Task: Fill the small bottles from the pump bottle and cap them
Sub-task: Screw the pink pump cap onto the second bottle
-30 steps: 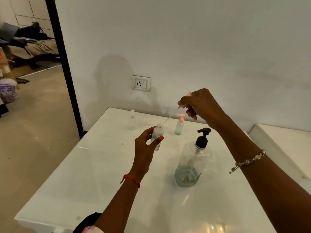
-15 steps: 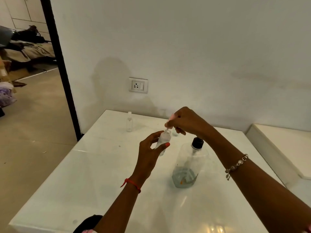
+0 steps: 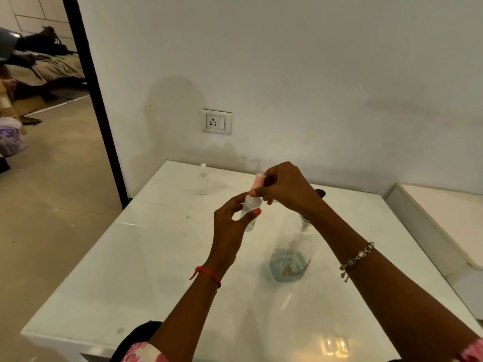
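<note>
Holding the small clear bottle (image 3: 252,204) above the counter (image 3: 156,257), left hand (image 3: 230,231) fingers curl round it; right hand (image 3: 285,190) fingers pinch its pink cap (image 3: 257,181).

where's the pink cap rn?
Head view, centre: the pink cap is at the neck of the small bottle held by the left hand, pinched by the right hand.

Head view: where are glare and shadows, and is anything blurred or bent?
In the head view a bright reflection lies on the glossy table near its front edge; in the head view a soft shadow falls on the wall left of the socket; in the head view the black door frame leans, likely lens distortion, and the pink cap at the small bottle looks slightly blurred.
</note>
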